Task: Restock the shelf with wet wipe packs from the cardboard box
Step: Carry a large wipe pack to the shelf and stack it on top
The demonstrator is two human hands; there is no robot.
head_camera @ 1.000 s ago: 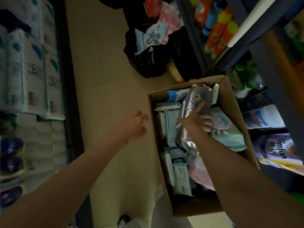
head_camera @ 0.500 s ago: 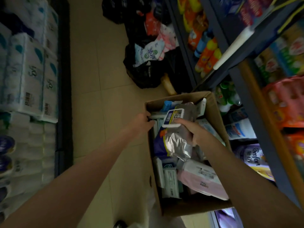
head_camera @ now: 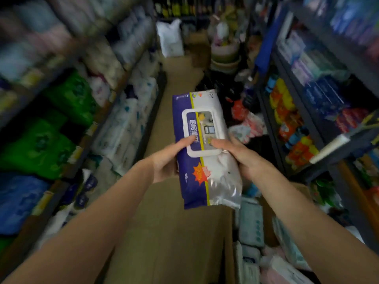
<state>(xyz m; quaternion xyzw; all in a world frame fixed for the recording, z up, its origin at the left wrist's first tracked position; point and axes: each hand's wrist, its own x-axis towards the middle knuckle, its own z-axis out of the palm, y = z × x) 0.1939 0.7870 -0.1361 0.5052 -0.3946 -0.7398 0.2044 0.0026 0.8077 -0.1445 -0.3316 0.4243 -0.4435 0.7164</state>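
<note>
A large wet wipe pack [head_camera: 205, 167], blue and silver with a white flip lid, is held up lengthwise over the aisle floor. My left hand [head_camera: 168, 158] grips its blue left edge, thumb on the lid. My right hand [head_camera: 242, 158] grips the silver right side, thumb also on the lid. The cardboard box [head_camera: 229, 253] sits on the floor at the lower right, with several pale wipe packs [head_camera: 251, 224] inside; my right forearm hides part of it.
Shelving runs along both sides of the narrow aisle: green packs [head_camera: 47, 144] and tissue rolls [head_camera: 127, 124] on the left, bottles [head_camera: 287, 111] and boxed goods on the right. Black bags [head_camera: 235, 93] and stacked basins [head_camera: 225, 56] stand farther down the aisle.
The view has swung up from the box to the aisle. My right hand lifted the pack out of the box, and my left hand left the box edge to grip it too.
</note>
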